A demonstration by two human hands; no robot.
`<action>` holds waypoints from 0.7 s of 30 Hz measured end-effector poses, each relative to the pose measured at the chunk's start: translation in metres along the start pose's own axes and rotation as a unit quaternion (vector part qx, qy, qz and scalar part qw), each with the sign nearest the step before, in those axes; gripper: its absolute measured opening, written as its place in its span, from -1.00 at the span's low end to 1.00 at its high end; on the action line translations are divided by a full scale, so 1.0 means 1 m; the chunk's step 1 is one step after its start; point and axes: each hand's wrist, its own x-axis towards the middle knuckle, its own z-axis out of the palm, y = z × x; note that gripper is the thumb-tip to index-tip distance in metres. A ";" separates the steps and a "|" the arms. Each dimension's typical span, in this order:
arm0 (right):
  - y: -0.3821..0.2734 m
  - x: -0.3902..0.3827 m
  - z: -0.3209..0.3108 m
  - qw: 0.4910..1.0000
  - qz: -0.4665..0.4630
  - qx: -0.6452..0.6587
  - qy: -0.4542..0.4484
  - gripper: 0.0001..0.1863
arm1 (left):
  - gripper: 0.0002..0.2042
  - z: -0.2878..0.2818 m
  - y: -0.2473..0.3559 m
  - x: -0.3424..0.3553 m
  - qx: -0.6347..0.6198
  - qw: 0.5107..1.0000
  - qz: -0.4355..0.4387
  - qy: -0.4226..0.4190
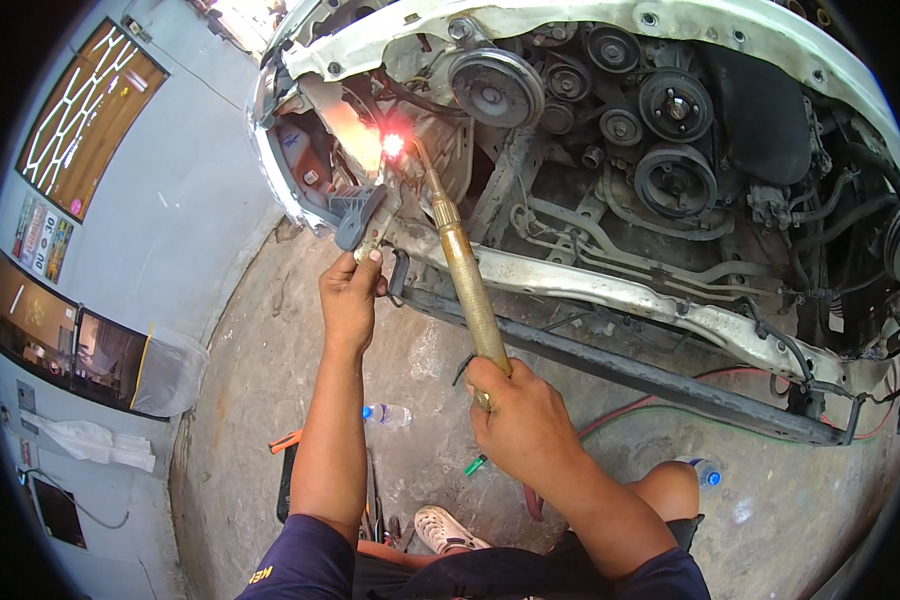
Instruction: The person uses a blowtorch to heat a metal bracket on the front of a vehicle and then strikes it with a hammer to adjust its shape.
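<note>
My right hand (pixel 525 415) is closed around the brass body of a gas torch (pixel 462 265). The torch slants up and left into the front corner of a white car body (pixel 590 280), its tip beside a bright red-white glow (pixel 394 145). Orange light falls on the sheet metal behind the glow. My left hand (pixel 351 300) pinches the lower end of a pale metal strip (pixel 372 240) below the glow. Against that strip sits a grey-blue curved piece (pixel 358 215); whether my fingers touch it, I cannot tell.
Engine pulleys (pixel 675 105) fill the exposed bay at right. A black crossbar (pixel 620 360) runs along the front. Red and green hoses (pixel 660 400) trail over the concrete floor. Clear bottles (pixel 388 414) and an orange-handled tool (pixel 285 441) lie near my legs. A grey wall (pixel 185 170) stands left.
</note>
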 end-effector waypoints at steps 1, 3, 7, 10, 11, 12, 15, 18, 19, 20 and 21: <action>0.000 0.000 -0.001 1.000 -0.003 -0.004 -0.009 -0.76 | -0.86 0.000 0.000 0.000 0.000 1.000 0.000 0.000; -0.001 0.000 0.000 1.000 0.005 0.003 0.005 -0.78 | -0.87 0.000 0.000 0.000 0.000 1.000 -0.001 0.000; -0.001 0.000 0.002 1.000 0.009 0.006 0.013 -0.79 | -0.87 -0.001 0.000 0.000 -0.001 1.000 0.002 -0.003; -0.002 -0.001 0.002 1.000 0.009 0.003 0.012 -0.79 | -0.87 -0.001 0.000 0.000 0.001 1.000 0.002 -0.005; -0.002 -0.001 0.002 1.000 0.010 0.003 0.012 -0.79 | -0.87 -0.001 -0.001 0.000 0.002 1.000 0.002 -0.005; -0.002 -0.001 0.002 1.000 0.011 0.003 0.012 -0.79 | -0.87 -0.001 0.000 0.000 0.005 1.000 0.002 -0.004; -0.002 0.000 0.002 1.000 0.011 0.005 0.013 -0.79 | -0.87 -0.001 0.000 0.000 0.001 1.000 -0.002 -0.002; -0.002 0.000 0.001 1.000 0.010 0.006 0.013 -0.78 | -0.87 -0.003 -0.001 0.001 0.002 1.000 0.000 -0.009; -0.002 0.000 0.001 1.000 0.010 0.006 0.013 -0.78 | -0.86 -0.003 -0.001 0.001 0.000 1.000 0.000 -0.009; -0.002 0.000 0.001 1.000 0.010 0.007 0.012 -0.78 | -0.86 -0.003 -0.001 0.001 -0.002 1.000 -0.001 -0.010; -0.002 0.000 0.001 1.000 0.010 0.008 0.012 -0.78 | -0.86 -0.003 -0.001 0.001 -0.005 1.000 -0.001 -0.010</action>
